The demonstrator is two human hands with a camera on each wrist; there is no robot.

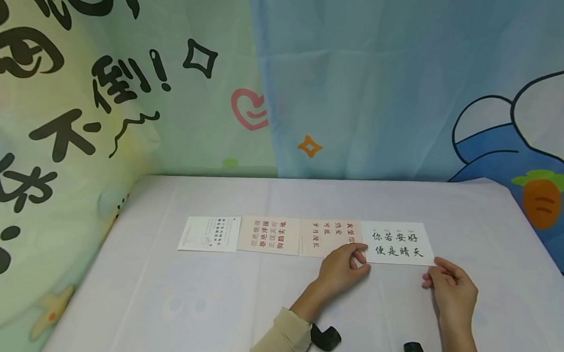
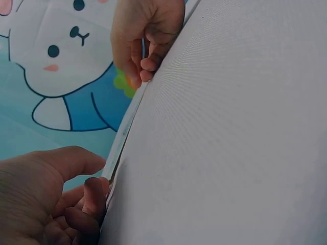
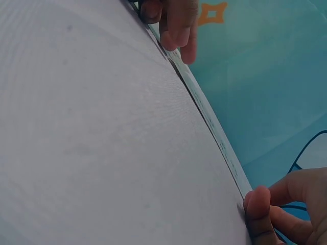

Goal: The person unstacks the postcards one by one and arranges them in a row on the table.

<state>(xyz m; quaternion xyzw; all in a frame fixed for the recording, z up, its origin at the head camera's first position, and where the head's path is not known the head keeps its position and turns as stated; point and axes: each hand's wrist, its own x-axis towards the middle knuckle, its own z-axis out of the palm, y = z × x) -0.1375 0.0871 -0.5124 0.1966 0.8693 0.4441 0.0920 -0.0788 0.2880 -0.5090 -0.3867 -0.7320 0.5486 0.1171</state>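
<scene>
A white card (image 1: 398,243) with black handwritten characters lies at the right end of a row on the table. My left hand (image 1: 344,267) is at its lower left corner, with index finger and thumb at the edge. At the lower right corner, my right hand (image 1: 453,288) pinches the card between thumb and finger. The right wrist view shows the card's edge running between the left hand (image 3: 176,28) and the right hand (image 3: 286,209). Left of the white card, a beige card (image 1: 329,234) with red characters is partly covered by my left hand.
Another beige card (image 1: 269,235) and a small-print white card (image 1: 209,233) continue the row leftward, edges nearly touching. A white cloth covers the table (image 1: 184,304). Behind it hangs a printed backdrop (image 1: 373,85). Black devices (image 1: 326,339) sit at both wrists.
</scene>
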